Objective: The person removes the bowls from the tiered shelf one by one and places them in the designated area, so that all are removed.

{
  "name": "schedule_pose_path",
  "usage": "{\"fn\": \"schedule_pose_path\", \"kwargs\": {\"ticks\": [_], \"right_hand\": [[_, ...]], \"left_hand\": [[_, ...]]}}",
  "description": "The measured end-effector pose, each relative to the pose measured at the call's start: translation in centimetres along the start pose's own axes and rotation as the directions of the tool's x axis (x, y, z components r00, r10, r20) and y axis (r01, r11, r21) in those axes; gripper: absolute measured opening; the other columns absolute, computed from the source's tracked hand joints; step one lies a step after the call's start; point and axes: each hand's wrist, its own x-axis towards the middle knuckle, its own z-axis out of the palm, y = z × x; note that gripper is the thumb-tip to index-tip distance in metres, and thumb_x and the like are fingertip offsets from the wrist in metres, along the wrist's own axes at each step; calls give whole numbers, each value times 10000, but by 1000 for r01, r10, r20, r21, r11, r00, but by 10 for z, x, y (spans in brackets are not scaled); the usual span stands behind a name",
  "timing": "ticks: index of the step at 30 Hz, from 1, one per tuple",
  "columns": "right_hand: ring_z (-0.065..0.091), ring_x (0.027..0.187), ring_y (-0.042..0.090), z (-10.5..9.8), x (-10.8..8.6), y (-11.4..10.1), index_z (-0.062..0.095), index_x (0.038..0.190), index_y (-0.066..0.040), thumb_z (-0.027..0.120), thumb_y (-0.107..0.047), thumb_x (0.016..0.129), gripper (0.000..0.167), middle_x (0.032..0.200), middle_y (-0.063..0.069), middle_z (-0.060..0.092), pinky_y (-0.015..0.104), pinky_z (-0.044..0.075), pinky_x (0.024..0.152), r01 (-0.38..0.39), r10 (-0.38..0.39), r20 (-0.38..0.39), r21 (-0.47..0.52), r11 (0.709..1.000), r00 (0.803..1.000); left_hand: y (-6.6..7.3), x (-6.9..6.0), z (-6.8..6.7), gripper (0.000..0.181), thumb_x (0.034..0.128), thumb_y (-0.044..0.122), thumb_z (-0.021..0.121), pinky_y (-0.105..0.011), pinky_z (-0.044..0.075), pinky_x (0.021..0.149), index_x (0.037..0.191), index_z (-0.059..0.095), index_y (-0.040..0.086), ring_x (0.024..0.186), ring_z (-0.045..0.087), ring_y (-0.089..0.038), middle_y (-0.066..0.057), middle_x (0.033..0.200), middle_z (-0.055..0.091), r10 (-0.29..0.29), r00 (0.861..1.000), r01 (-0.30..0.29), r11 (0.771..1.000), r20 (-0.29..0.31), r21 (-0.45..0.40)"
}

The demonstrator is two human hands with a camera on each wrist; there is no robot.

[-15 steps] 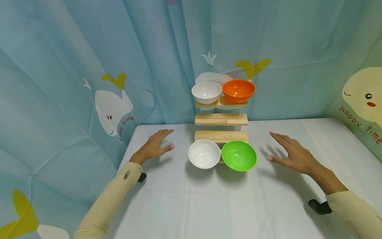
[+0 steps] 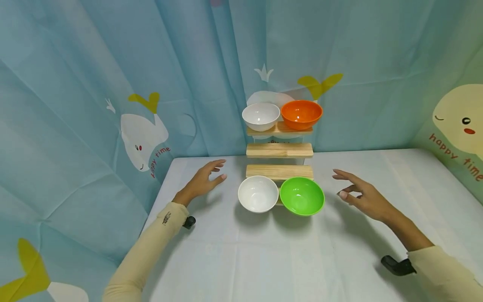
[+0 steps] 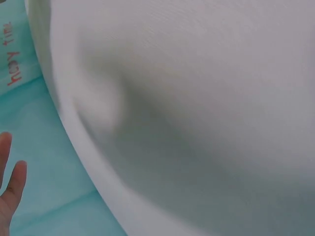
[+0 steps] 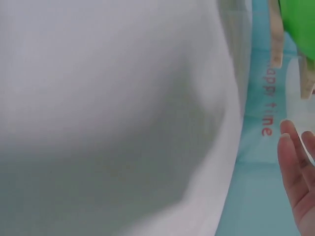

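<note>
A wooden tiered rack (image 2: 279, 150) holds two bowls on its top step, white (image 2: 260, 117) at left and orange (image 2: 302, 114) at right. On its lowest step are another white bowl (image 2: 258, 194) and a green bowl (image 2: 302, 196), side by side. My left hand (image 2: 201, 181) hovers left of the lower white bowl, fingers loosely bent, holding nothing. To the right of the green bowl is my right hand (image 2: 367, 196), empty and raised, its fingers slightly bent. The green bowl (image 4: 301, 24) shows at the top right of the right wrist view, above my fingers.
A white cloth (image 2: 279, 260) covers the table. Blue curtains (image 2: 211, 84) with printed whales hang behind and at the left, and a greener part hangs at the right. Each sleeve has a black object at the wrist.
My left hand has moved slightly right and up, towards the rack. The right hand has shifted a little left, and its fingers are more bent. The bowls stay on the rack.
</note>
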Motion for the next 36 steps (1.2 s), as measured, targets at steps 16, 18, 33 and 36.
{"fn": "schedule_pose_path", "kwargs": {"ticks": [16, 18, 33, 36], "right_hand": [[697, 938, 104, 20, 5, -14, 341, 1574, -186, 705, -26, 895, 787, 1379, -261, 488, 304, 573, 673, -4, -9, 64, 200, 980, 998], [698, 927, 109, 23, 5, -15, 343, 1573, -187, 726, -37, 880, 806, 1397, -185, 505, 307, 569, 664, -6, -9, 68, 211, 977, 998], [675, 798, 106, 40, 7, -28, 181, 1609, -98, 799, -52, 811, 1011, 1435, 302, 361, 311, 548, 665, -6, -19, 102, 244, 970, 995], [674, 802, 98, 42, 6, -29, 180, 1609, -97, 813, -60, 804, 1025, 1427, 311, 355, 315, 530, 679, -16, -8, 107, 227, 974, 994]], "left_hand": [[16, 18, 14, 552, 999, 358, 641, -524, 469, 1057, 1477, 488, 127, 1254, 593, -333, -124, 1434, 558, 26, 1000, -25, 994, 12, -106], [18, 20, 16, 546, 999, 365, 640, -516, 469, 1059, 1476, 490, 147, 1256, 592, -330, -120, 1439, 555, 27, 999, -25, 993, 20, -113], [31, 34, 25, 543, 1004, 343, 637, -435, 511, 1028, 1475, 505, 107, 1224, 604, -270, -101, 1417, 581, 47, 996, -36, 988, 71, -153], [34, 37, 26, 524, 1006, 326, 637, -401, 518, 1021, 1467, 515, 110, 1216, 609, -258, -79, 1399, 596, 47, 996, -34, 987, 80, -160]]}}
